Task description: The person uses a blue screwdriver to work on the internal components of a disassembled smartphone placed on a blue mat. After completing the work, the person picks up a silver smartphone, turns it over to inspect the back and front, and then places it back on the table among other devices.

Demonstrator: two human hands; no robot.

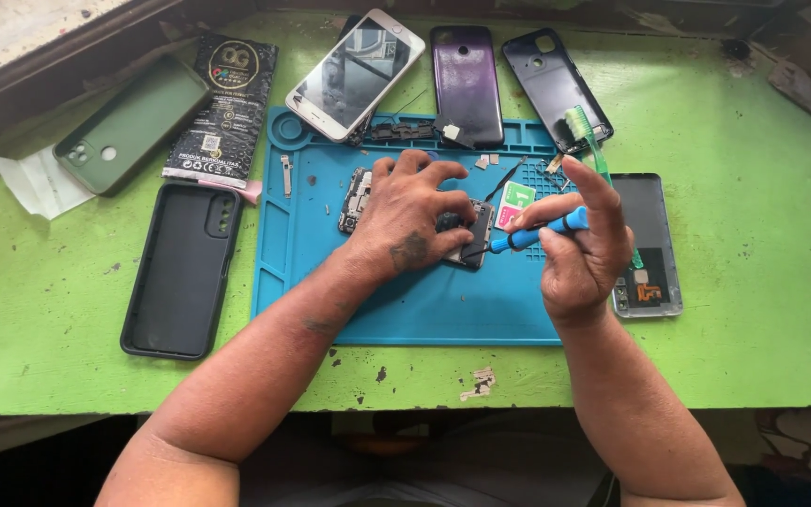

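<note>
My left hand (415, 211) presses down on a small dark phone part (474, 235) lying on the blue repair mat (405, 300). My right hand (579, 249) grips a blue-handled screwdriver (537, 232), its tip pointing left onto that part. A bare circuit board (356, 199) peeks out from under my left hand's knuckles. A green toothbrush (586, 136) lies behind my right hand, its handle hidden by the fingers.
On the green table (753, 310): a black case (183, 268) and green case (129, 124) at left, a black packet (225, 108), a white phone (357, 73), a purple back cover (466, 80), a dark shell (556, 84), an opened phone (650, 253) at right.
</note>
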